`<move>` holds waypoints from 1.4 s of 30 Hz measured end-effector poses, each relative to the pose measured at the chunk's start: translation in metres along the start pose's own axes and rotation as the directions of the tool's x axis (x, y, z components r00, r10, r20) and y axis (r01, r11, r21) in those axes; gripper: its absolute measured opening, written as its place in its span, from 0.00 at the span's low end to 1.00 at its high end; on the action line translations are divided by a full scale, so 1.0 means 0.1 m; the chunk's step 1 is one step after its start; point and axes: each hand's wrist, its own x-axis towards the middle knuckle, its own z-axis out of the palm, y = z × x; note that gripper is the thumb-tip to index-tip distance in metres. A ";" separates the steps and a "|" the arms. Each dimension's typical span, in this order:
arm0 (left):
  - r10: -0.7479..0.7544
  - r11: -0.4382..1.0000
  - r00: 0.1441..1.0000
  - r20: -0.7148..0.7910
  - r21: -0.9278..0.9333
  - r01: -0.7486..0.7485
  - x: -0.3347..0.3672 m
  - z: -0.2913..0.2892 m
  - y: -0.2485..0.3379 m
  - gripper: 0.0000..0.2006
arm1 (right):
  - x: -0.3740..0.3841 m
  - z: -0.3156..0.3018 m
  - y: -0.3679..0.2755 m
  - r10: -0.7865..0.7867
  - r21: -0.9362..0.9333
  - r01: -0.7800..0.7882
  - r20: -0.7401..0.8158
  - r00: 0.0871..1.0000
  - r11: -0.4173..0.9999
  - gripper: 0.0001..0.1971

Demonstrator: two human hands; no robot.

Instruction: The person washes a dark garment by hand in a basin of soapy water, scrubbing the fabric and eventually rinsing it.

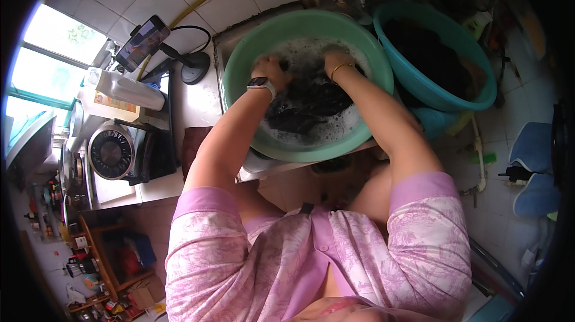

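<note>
A large green basin (233,52) holds soapy water with white foam and a soaked dark cloth (317,100). At the left inside of the basin, my left hand (272,72) is curled closed on the cloth, with a watch on the wrist. Opposite it, toward the far right side, my right hand (339,61) is bent down and closed on the same cloth; its fingertips are hidden by the hand and the suds. A gold bangle (341,69) circles the right wrist. Both forearms reach over the near rim.
A blue-green basin (388,29) filled with dark cloth (428,52) stands close on the right. To the left, a phone (142,43) sits on a stand (195,67), beside a white bottle (129,90) and a black round-fronted appliance (112,151). Blue slippers (533,148) hang at the right.
</note>
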 end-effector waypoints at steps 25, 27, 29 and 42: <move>-0.305 -0.952 0.952 0.032 0.013 -0.305 -0.60 -0.33 -0.03 0.13 | -1.19 0.13 -0.90 -0.259 -0.042 0.636 -0.933 0.252 0.771 0.17; -0.234 -0.972 0.964 0.130 -0.026 -0.232 -0.63 -0.44 0.00 0.13 | -1.08 0.14 -0.83 -0.209 0.001 0.634 -0.944 0.257 0.773 0.17; -0.253 -0.951 0.874 0.414 -0.271 -0.147 -0.73 -0.66 0.00 0.16 | -0.99 0.05 -0.65 -0.221 0.070 0.568 -0.877 0.428 0.820 0.16; -0.669 -0.058 0.719 -0.190 -0.950 -0.306 -1.26 -0.14 -0.53 0.25 | -1.36 -0.71 0.29 -0.237 -0.090 0.252 0.150 0.960 0.964 0.49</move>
